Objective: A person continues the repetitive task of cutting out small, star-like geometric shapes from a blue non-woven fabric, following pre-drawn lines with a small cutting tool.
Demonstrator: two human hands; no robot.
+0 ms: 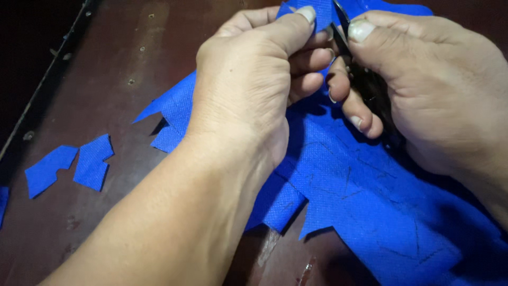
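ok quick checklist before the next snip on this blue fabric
1. Left hand pinching the blue fabric by the cut: ok.
2. Right hand gripping the dark scissors: ok.
3. Blades open or closed: cannot tell, fingers hide them.
4. Left fingertips away from the blades: not ok, they sit right beside them.
5. Pen lines on the fabric readable: ok, faint.
6. Cut blue pieces lying apart on the brown table: ok.
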